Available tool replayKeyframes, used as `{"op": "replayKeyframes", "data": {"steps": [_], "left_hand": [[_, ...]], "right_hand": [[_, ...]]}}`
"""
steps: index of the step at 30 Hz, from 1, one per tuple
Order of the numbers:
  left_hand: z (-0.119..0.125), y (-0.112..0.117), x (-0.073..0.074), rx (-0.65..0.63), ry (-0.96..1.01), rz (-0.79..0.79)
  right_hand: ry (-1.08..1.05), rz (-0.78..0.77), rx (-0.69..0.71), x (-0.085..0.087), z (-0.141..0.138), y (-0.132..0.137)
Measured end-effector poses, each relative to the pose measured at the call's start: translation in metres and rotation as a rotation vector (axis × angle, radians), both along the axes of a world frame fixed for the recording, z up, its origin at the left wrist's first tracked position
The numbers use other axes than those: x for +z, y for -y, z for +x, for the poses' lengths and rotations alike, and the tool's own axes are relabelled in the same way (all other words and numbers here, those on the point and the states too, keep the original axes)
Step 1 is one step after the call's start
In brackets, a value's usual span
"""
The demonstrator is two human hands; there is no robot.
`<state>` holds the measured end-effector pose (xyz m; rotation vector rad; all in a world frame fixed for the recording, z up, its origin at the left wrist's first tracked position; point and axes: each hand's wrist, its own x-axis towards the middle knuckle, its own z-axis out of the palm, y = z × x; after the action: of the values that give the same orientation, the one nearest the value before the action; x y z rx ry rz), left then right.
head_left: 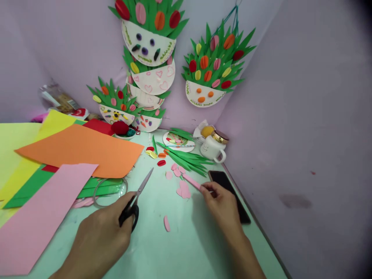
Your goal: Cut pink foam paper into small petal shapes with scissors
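My left hand (pixel 106 228) rests on the pale green table (pixel 174 248) with its fingers through the black handles of a pair of scissors (pixel 136 199); the blades point up and to the right. My right hand (pixel 221 203) pinches the end of a folded pink paper strip (pixel 192 181). Small pink petal cut-outs (pixel 183 190) lie between the hands, and one more pink petal (pixel 166 223) lies nearer to me.
Pink (pixel 37 217), orange (pixel 84 149), green and yellow paper sheets cover the left. A black phone (pixel 229 193) lies beside my right hand. Green paper leaves (pixel 188 159), a white mug (pixel 213 149) and paper-plate flower baskets (pixel 207 66) on the wall stand behind.
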<state>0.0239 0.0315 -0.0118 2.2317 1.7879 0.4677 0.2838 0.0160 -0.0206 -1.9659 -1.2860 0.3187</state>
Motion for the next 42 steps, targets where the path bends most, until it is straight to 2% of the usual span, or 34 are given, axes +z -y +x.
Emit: {"op": "replayKeyframes", "data": {"steps": [5, 9, 13, 19, 26, 31, 34, 37, 39, 40, 42], "left_hand": [[-0.003, -0.003, -0.012, -0.014, -0.08, -0.025], [-0.009, -0.004, -0.021, -0.073, -0.088, -0.06], [-0.012, -0.004, -0.023, -0.076, -0.067, -0.052], [-0.008, -0.005, -0.014, -0.134, -0.139, -0.018], [0.002, 0.0, -0.017, -0.166, -0.283, 0.221], [0.006, 0.001, -0.015, -0.231, -0.289, 0.309], [0.007, 0.004, -0.012, -0.253, -0.227, 0.351], [0.012, 0.014, -0.009, -0.363, -0.003, 0.403], [0.018, 0.021, -0.008, -0.502, 0.194, 0.317], [0.021, 0.025, -0.008, -0.57, 0.259, 0.225], [0.027, 0.029, -0.011, -0.658, 0.267, 0.084]], "right_hand": [[0.064, -0.032, 0.199, -0.02, -0.018, -0.005], [0.117, -0.079, 0.268, -0.023, -0.02, -0.006], [0.065, -0.113, 0.216, -0.02, -0.019, -0.007], [-0.122, -0.075, 0.131, -0.019, -0.02, -0.001], [-0.281, -0.013, 0.098, -0.024, -0.016, 0.005], [-0.248, 0.056, 0.091, -0.024, -0.019, 0.006], [-0.178, 0.105, 0.016, -0.02, -0.021, 0.009], [-0.179, 0.208, -0.001, -0.013, -0.024, 0.016], [-0.252, 0.223, 0.016, -0.008, -0.027, 0.024], [-0.303, 0.182, 0.025, -0.006, -0.029, 0.029], [-0.425, 0.036, 0.052, -0.003, -0.035, 0.04]]}}
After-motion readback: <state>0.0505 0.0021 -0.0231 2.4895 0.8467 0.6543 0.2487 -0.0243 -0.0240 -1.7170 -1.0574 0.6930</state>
